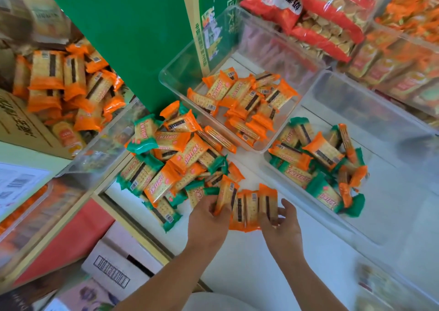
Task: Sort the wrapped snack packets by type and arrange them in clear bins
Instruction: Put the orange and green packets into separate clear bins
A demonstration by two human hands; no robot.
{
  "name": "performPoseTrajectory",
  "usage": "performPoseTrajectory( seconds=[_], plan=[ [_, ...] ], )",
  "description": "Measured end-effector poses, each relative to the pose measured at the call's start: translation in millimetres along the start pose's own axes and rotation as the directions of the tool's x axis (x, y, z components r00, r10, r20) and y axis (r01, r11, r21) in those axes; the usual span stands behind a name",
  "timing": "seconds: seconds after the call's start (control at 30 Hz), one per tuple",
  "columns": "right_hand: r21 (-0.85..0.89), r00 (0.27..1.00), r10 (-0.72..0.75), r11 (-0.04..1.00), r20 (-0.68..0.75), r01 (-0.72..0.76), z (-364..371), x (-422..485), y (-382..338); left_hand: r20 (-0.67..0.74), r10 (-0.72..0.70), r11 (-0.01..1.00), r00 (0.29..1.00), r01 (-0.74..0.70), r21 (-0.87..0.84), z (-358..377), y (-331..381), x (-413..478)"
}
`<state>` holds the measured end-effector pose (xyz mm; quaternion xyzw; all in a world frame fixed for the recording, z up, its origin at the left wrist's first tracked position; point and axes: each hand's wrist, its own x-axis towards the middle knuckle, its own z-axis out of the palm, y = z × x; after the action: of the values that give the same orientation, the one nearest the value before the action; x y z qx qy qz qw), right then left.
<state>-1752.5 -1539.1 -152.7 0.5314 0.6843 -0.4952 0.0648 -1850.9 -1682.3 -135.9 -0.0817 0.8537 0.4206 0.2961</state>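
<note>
Two hands gather a row of orange packets on the white counter.

At the left of the counter [273,275] lies a mixed pile [175,163] of orange and green packets. Just right of it, the left hand [209,220] curls its fingers round the left end of a short row of orange packets [249,206], and the right hand [282,225] grips the row's right end. Beyond them, the middle bin [194,42] holds only orange packets. The right bin [392,192] holds orange and green packets mixed.

Left hand [208,221], right hand [283,231], both holding orange packets [248,205] (fanned row)
</note>
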Motion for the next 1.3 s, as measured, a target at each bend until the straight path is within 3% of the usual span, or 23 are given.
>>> performPoseTrajectory(
  seconds=[0.1, 0.2, 0.5, 0.63, 0.8, 0.9, 1.0, 1.1, 1.2, 1.3],
  plan=[
    [-0.031, 0.999, 0.012, 0.999, 0.051, -0.011, 9, 7, -5, 0.037, 0.145, 0.966, 0.989, -0.149, 0.211, 13, -9, 5],
    [-0.040, 0.995, 0.005, 0.999, 0.102, -0.001, 12, 6, 1, 0.063, 0.226, 0.921, 0.972, -0.234, 0.310, 20, -19, -2],
    [0.157, 0.990, 0.107, 0.980, 0.097, -0.121, -3, -9, 10, 0.149, 0.196, 0.927, 0.969, -0.233, 0.294, 35, -27, -18],
    [0.242, 0.972, 0.149, 0.951, 0.184, -0.192, -18, -14, 16, 0.206, 0.139, 0.966, 0.969, -0.178, 0.187, 41, -30, -20],
    [0.247, 0.946, 0.131, 0.946, 0.296, -0.208, -34, -25, 25, 0.293, -0.046, 0.987, 0.955, 0.089, -0.136, 38, -28, -33],
    [0.272, 0.949, 0.115, 0.942, 0.294, -0.198, -40, -36, 22, 0.327, -0.077, 0.965, 0.942, 0.153, -0.213, 32, -15, -43],
    [0.336, 0.966, 0.062, 0.930, 0.252, -0.148, -54, -53, -2, 0.249, -0.004, 0.967, 0.968, 0.067, -0.246, 15, 9, -56],
    [0.397, 0.981, -0.054, 0.917, 0.185, -0.024, -79, -72, -36, 0.136, 0.099, 0.920, 0.986, -0.038, -0.391, -3, 43, -69],
    [0.474, 0.988, -0.146, 0.874, 0.050, 0.106, -110, -83, -69, 0.103, 0.223, 0.872, 0.969, -0.151, -0.466, -8, 90, -74],
    [0.435, 0.978, -0.189, 0.876, -0.089, 0.209, -136, -70, -87, 0.078, 0.311, 0.859, 0.947, -0.245, -0.450, 8, 129, -62]
  ],
)
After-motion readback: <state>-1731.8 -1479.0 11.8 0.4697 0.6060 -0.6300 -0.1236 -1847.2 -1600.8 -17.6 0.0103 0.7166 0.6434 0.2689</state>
